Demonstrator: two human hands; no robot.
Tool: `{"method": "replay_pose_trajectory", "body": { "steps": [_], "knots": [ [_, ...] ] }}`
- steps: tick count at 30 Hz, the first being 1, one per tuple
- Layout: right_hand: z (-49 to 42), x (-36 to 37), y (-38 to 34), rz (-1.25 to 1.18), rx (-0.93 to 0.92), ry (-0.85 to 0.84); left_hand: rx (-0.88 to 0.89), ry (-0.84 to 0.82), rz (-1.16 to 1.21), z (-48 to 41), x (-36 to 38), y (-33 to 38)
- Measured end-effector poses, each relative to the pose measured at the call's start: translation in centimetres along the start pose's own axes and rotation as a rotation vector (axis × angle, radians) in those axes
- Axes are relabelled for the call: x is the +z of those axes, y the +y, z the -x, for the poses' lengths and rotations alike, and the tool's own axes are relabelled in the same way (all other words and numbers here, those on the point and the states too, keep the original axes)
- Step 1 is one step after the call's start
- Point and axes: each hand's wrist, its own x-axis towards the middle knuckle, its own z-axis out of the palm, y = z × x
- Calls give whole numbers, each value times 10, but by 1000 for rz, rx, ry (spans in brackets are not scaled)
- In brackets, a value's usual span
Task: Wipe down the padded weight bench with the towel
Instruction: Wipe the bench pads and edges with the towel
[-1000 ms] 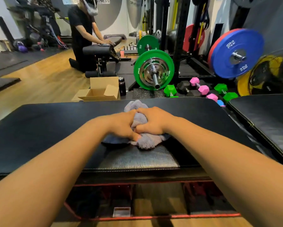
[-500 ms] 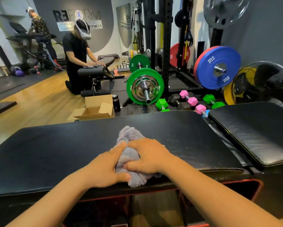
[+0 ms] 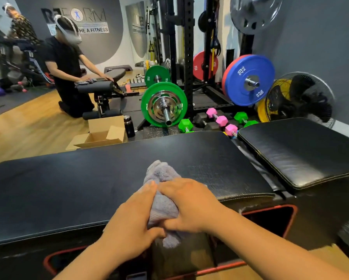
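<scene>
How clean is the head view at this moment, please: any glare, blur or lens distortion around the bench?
In the head view, wide-angle distortion bows the far edge of the bench pad. Even indoor light leaves a pale sheen on the side pad and just right of the towel. The left hand and right hand gripping it look fairly sharp, and the wall sign is slightly soft.

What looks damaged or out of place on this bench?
The bench pad looks worn: its black cover is scuffed and cracked just right of the towel, and the near edge there is frayed whitish.
</scene>
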Motion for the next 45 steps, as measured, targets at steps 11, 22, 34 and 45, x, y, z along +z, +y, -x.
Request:
{"method": "replay_pose_trajectory", "body": {
  "steps": [11,22,34,45],
  "knots": [
    [104,-60,104,7,400,-15,321,-17,-313,-106,75,127],
    [50,-25,41,162,321,8,210,2,-62,-57,53,40],
    [-107,88,-163,238,-72,-97,-272,176,-148,103,-59,-134],
    [-238,140,-324,265,-129,-344,-533,244,-128,187,-131,-289]
  ]
}}
